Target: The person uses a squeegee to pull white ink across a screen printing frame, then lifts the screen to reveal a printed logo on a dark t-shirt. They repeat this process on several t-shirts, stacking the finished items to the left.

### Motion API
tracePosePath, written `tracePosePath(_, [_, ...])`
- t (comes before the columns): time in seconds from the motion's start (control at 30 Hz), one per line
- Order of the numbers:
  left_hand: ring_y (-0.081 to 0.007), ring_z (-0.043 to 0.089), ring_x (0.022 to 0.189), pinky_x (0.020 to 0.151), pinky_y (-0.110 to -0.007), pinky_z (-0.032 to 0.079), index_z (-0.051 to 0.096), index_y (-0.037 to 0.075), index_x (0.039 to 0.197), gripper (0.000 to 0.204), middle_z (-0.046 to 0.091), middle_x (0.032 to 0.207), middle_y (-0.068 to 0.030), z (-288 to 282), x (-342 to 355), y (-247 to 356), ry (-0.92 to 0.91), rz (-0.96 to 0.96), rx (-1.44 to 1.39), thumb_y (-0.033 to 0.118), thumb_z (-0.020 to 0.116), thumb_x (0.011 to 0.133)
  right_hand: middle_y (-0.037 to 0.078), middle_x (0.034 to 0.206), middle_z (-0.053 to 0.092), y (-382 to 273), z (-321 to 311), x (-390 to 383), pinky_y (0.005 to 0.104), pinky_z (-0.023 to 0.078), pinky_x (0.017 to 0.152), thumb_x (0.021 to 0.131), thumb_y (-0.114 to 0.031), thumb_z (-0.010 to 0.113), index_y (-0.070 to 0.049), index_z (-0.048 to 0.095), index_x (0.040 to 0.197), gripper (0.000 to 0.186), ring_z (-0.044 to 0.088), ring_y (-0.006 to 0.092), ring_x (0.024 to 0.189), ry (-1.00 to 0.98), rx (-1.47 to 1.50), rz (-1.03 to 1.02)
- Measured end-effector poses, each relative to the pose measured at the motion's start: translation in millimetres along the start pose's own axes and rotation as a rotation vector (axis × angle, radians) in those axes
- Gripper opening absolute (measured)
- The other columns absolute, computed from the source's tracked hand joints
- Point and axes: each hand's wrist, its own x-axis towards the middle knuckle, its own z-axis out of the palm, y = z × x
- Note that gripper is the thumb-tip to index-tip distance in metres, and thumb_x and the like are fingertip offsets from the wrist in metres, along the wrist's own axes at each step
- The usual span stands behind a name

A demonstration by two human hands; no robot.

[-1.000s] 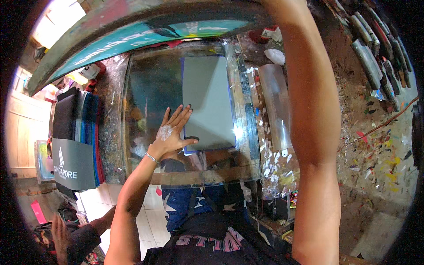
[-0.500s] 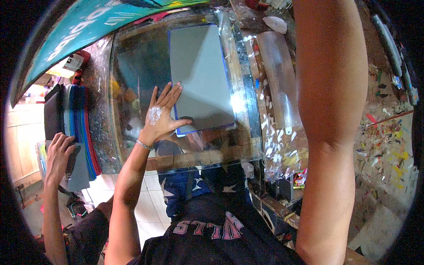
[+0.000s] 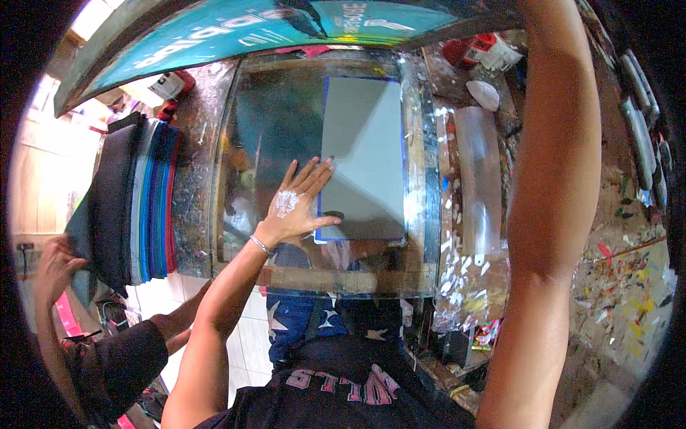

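A grey rectangular sheet (image 3: 364, 157) with a thin blue border lies on a glossy glass-like tabletop (image 3: 279, 107). My left hand (image 3: 296, 206) rests palm down at the sheet's lower left edge, fingers spread and holding nothing. White smears mark the back of that hand, and a bracelet circles the wrist. My right arm (image 3: 554, 171) reaches up past the far edge of the picture, so its hand is hidden from sight. Across the far side stands a tilted, dark-framed teal panel (image 3: 236, 39) with pale lettering; whether my right hand touches it cannot be seen.
To the left, another person's hand (image 3: 57, 268) is at a dark sheet beside a pile of coloured sheets (image 3: 153, 200). Right of the glass lie a long translucent blade-like strip (image 3: 479, 179), a whitish lump (image 3: 484, 95) and a red-and-white container (image 3: 489, 51). Paint flecks cover the right-hand surface.
The view has shifted, showing more of the teal panel. My left hand keeps its place on the sheet. The other person's hand has moved outward from the pile with a dark sheet.
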Motion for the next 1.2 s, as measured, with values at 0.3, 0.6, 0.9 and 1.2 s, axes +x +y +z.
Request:
tracePosePath(0.3, [-0.0281, 0.029, 0.153, 0.127, -0.052, 0.015, 0.038, 0.006, 0.156, 0.103, 0.033, 0.165, -0.0100, 0.5, -1.5, 2.4, 0.033, -0.005, -0.005, 0.073, 0.063, 0.082, 0.030, 0.066, 0.062, -15.0, 4.7, 5.2, 0.0454, 0.052, 0.073, 0.090, -0.055, 0.058, 0.012, 0.065, 0.069, 0.071, 0.063, 0.0359, 0.065, 0.013, -0.060, 0.219])
tracePosePath(0.6, [-0.0292, 0.030, 0.152, 0.126, -0.052, 0.016, 0.038, 0.004, 0.155, 0.102, 0.033, 0.165, -0.0113, -0.2, -1.3, 0.9, 0.043, -0.023, -0.032, 0.069, 0.065, 0.083, 0.028, 0.068, 0.064, -6.3, 6.4, 5.7, 0.0442, 0.052, 0.072, 0.091, -0.053, 0.057, 0.010, 0.068, 0.072, 0.066, 0.061, 0.0325, 0.065, 0.031, -0.058, 0.132])
tracePosePath(0.9, [-0.0292, 0.030, 0.152, 0.126, -0.052, 0.017, 0.039, 0.004, 0.155, 0.103, 0.035, 0.164, -0.0106, -0.3, 0.8, 2.2, 0.014, -0.022, -0.016, 0.068, 0.069, 0.080, 0.033, 0.083, 0.069, 2.9, 7.9, 11.8, 0.0454, 0.053, 0.081, 0.091, -0.054, 0.057, 0.011, 0.072, 0.083, 0.068, 0.067, 0.0383, 0.076, -0.008, -0.032, 0.162])
tracePosePath(1.2, [-0.0298, 0.030, 0.152, 0.126, -0.052, 0.016, 0.038, 0.004, 0.156, 0.104, 0.035, 0.164, -0.0111, 1.1, 0.2, -0.1, 0.004, -0.007, 0.022, 0.070, 0.066, 0.080, 0.038, 0.100, 0.068, 4.0, 6.2, 15.6, 0.0476, 0.052, 0.091, 0.094, -0.058, 0.056, 0.013, 0.072, 0.091, 0.073, 0.069, 0.0460, 0.095, -0.025, -0.047, 0.161])
